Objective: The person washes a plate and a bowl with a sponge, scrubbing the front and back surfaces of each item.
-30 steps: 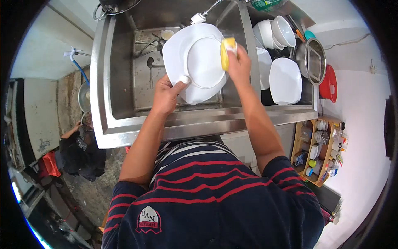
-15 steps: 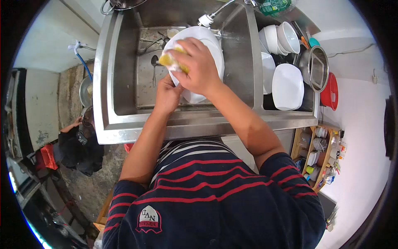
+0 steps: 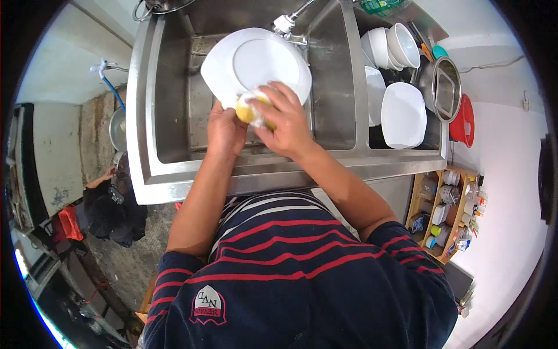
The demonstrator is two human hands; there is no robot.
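A large white plate (image 3: 256, 55), its underside with a raised ring facing up, is held over the steel sink basin (image 3: 174, 104). My left hand (image 3: 225, 131) grips the plate's near edge. In my right hand (image 3: 285, 122) is a yellow sponge (image 3: 247, 109) with white suds on it, pressed against the plate near that same edge. The fingers of my right hand are wrapped over the sponge. The plate hides most of the basin floor.
White bowls (image 3: 402, 46), white dishes (image 3: 403, 115) and a steel strainer (image 3: 440, 87) stand in the right compartment. A faucet (image 3: 285, 24) is behind the plate. A red basket (image 3: 462, 121) hangs at the right. Another person (image 3: 113, 212) is at the lower left.
The plate has turned from steeply tilted to facing up more fully, covering the spoon and other cutlery. My right hand and the sponge have moved down to its near edge.
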